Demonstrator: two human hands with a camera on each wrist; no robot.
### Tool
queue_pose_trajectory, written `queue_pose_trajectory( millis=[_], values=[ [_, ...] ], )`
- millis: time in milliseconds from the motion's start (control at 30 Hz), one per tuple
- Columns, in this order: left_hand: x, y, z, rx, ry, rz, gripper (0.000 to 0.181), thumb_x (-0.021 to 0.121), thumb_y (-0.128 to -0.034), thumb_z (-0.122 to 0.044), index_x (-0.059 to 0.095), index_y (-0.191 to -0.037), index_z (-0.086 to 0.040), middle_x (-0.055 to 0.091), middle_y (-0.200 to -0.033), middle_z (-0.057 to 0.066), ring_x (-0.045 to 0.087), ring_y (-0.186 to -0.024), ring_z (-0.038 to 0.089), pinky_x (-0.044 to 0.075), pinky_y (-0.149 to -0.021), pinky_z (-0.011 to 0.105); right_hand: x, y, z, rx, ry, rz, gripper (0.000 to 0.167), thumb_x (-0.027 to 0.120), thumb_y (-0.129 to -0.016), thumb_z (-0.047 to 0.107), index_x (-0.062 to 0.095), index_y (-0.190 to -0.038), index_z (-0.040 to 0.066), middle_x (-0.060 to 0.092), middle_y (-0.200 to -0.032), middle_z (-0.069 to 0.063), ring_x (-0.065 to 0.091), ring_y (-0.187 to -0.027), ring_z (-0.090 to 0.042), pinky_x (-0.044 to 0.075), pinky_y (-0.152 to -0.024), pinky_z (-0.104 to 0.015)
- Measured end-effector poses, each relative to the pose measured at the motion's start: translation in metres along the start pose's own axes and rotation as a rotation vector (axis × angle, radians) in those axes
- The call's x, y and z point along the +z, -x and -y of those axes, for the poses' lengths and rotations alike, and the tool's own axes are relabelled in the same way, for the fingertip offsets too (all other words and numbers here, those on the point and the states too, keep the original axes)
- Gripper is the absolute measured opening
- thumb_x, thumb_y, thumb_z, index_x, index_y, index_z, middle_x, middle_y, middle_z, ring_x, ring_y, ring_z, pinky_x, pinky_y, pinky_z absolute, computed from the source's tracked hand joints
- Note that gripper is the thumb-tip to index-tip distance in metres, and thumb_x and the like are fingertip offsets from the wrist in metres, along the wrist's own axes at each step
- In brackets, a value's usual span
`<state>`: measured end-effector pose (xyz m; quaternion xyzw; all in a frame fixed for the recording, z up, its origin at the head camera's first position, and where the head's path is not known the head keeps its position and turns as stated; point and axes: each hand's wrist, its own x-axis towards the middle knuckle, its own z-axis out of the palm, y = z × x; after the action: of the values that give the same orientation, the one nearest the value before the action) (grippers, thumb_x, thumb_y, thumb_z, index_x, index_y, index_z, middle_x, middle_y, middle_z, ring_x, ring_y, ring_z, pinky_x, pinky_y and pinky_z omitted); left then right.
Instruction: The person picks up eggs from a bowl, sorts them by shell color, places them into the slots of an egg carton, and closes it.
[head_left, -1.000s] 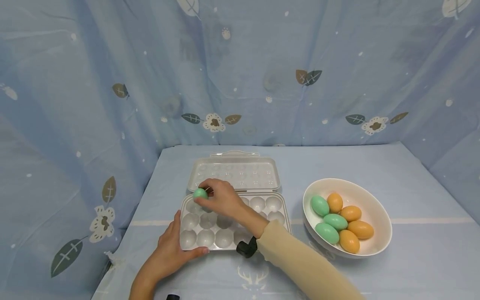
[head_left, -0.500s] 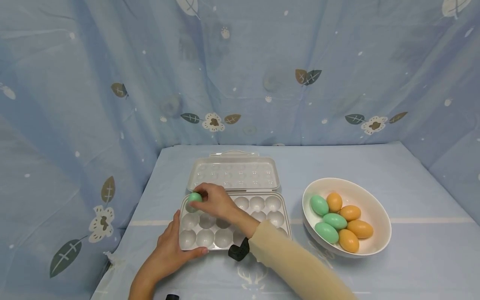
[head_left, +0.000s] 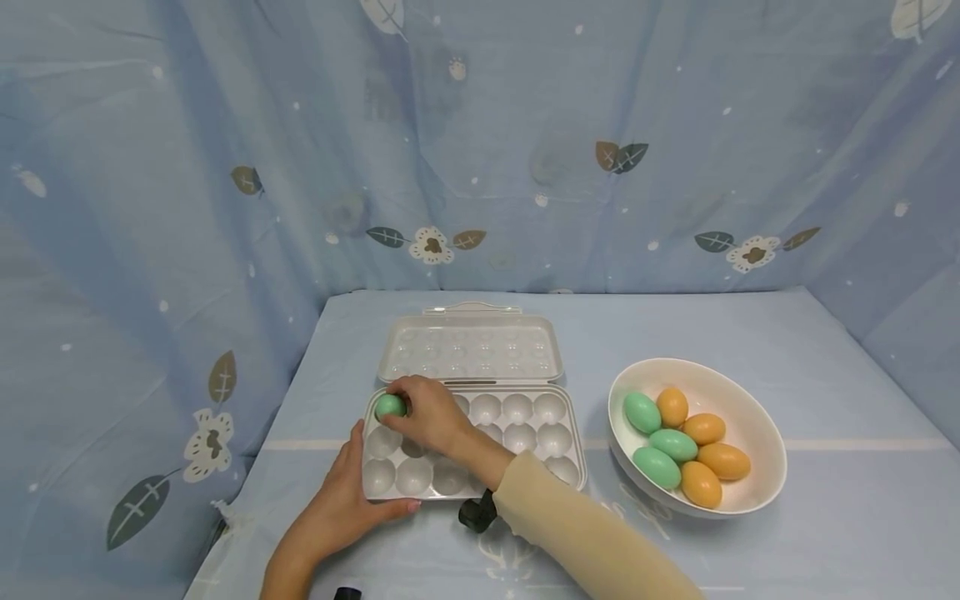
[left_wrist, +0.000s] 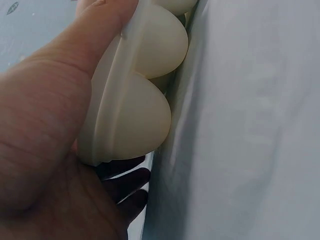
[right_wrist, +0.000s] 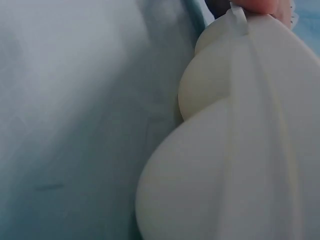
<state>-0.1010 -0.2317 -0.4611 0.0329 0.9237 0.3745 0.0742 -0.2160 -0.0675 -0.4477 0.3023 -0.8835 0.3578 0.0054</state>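
An egg tray (head_left: 482, 408) with rows of round cups lies with its lid folded back behind it. The right hand (head_left: 435, 418) pinches a green egg (head_left: 390, 407) at the tray's back left cup. Around the tray's front left corner lies the left hand (head_left: 339, 508), its thumb along the front edge and its fingers along the left side. The left wrist view shows that left hand (left_wrist: 65, 110) against the tray's rim, with the undersides of the cups (left_wrist: 142, 117) beside it. Cup undersides (right_wrist: 185, 175) fill much of the right wrist view.
To the right stands a white bowl (head_left: 761, 433) holding several green eggs (head_left: 658, 467) and several orange eggs (head_left: 723, 461). The clear lid (head_left: 471, 348) lies open behind the tray. A patterned blue curtain (head_left: 525, 108) hangs behind and at the sides of the table.
The right hand has moved slightly left and down, bringing the green egg from above the tray's back edge to its back left cup. The left hand has kept its place at the corner.
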Motion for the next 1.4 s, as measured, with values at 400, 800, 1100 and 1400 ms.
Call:
queue_pose_trajectory(
  millis=[400,800,1100,1400],
  values=[
    [0.003,0.001,0.001,0.059,0.042,-0.037,0.145,0.089,-0.0734,-0.058,-0.010,-0.163,-0.001,-0.002,-0.170,0.024,0.016,-0.154,0.048,0.028,-0.118,0.067,-0.043,0.018,-0.009,0.014,-0.098,-0.056,0.044,0.078,-0.093,0.031,0.069,-0.131,0.010,0.071,-0.129,-0.004,0.070,-0.114,-0.024,0.056,-0.097,-0.030],
    [0.004,0.001,0.003,0.097,-0.011,-0.051,0.145,0.088,-0.0727,-0.060,-0.010,-0.165,-0.006,-0.005,-0.172,0.021,0.007,-0.157,0.046,0.021,-0.121,0.066,-0.115,0.071,-0.041,-0.058,-0.100,-0.203,0.042,0.081,-0.091,0.022,0.069,-0.128,0.007,0.072,-0.126,-0.008,0.070,-0.116,-0.026,0.057,-0.098,-0.033],
    [0.003,0.000,0.003,0.090,-0.021,-0.043,0.145,0.087,-0.0727,-0.063,-0.010,-0.165,-0.007,-0.006,-0.173,0.019,0.007,-0.157,0.045,0.022,-0.120,0.066,-0.163,0.117,-0.060,-0.003,-0.012,-0.276,0.047,0.082,-0.090,0.022,0.066,-0.133,0.011,0.069,-0.131,-0.006,0.070,-0.116,-0.026,0.057,-0.099,-0.035],
    [0.003,0.000,0.004,0.111,-0.024,-0.055,0.145,0.088,-0.0724,-0.062,-0.008,-0.165,-0.005,-0.005,-0.172,0.021,0.008,-0.157,0.046,0.023,-0.120,0.067,-0.191,0.160,-0.087,0.101,0.093,-0.335,0.047,0.082,-0.091,0.021,0.065,-0.134,0.010,0.068,-0.133,-0.010,0.069,-0.117,-0.032,0.056,-0.098,-0.044]
  ],
)
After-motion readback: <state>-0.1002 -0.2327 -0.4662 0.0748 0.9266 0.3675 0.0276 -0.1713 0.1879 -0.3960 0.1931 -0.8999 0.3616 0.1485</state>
